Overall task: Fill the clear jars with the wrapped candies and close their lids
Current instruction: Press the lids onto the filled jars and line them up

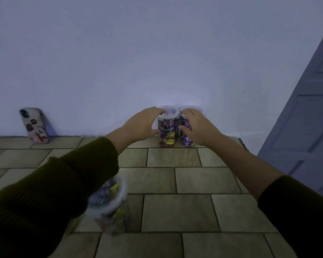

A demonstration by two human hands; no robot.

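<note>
- Dark olive ribbed sleeves, the left sleeve (pixel 45 192) and the right sleeve (pixel 296 211), are covering the person's forearms and filling the lower corners of the view.
- A plain pale wall (pixel 157 53) is taking up the whole upper half.
- A tile-patterned bench (pixel 175 211) is running from the bottom edge up to the foot of the wall.
- A panelled grey-blue door (pixel 306 118) is showing at the right edge.
- The near jar (pixel 110 205), clear with a pale rim and holding wrapped candies, is standing on the bench just beside the left sleeve and partly hidden by it; it is too blurred to tell whether its lid is closed.
- The left hand (pixel 140 125) is gripping the left far jar (pixel 167 131), with fingers curling over its lid (pixel 168 112) and thumb pressing on its side.
- The right hand (pixel 196 127) is gripping the right far jar (pixel 186 142), with fingers lying over its top and thumb against its front.
- Both far jars are standing upright at the wall, touching each other and packed with purple, yellow and blue wrapped candies.
- A phone (pixel 35 125) in a patterned case is leaning against the wall, well to the left.
</note>
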